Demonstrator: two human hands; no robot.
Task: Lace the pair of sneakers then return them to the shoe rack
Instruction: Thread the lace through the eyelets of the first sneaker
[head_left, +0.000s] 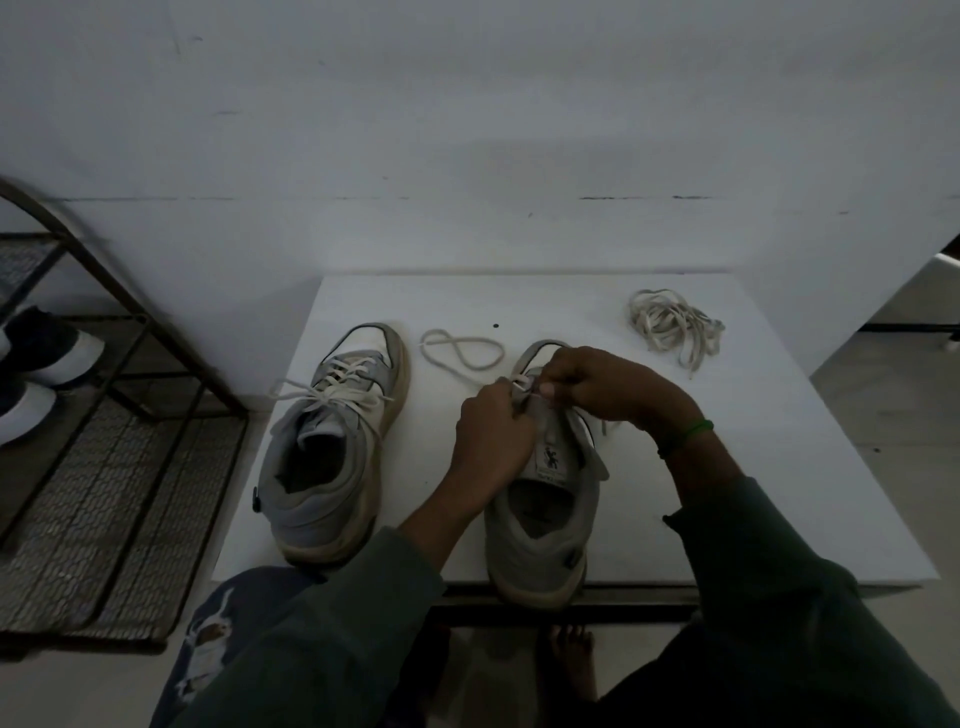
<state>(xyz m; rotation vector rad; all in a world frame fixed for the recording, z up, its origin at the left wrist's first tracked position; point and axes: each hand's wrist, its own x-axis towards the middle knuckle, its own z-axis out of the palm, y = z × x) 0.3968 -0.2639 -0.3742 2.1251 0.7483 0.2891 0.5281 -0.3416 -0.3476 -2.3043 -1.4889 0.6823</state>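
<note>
A sneaker (540, 499) is standing at the table's (727, 467) front edge as the left hand (493, 423) and right hand (597, 384) are each tightly pinching its lace (521, 385), the laced mate (337, 441) sitting just beside it, the rack (104, 415) standing farther left.

Matt white table (727, 415); wire-mesh metal rack (104, 493); cloth laces (670, 325).
</note>
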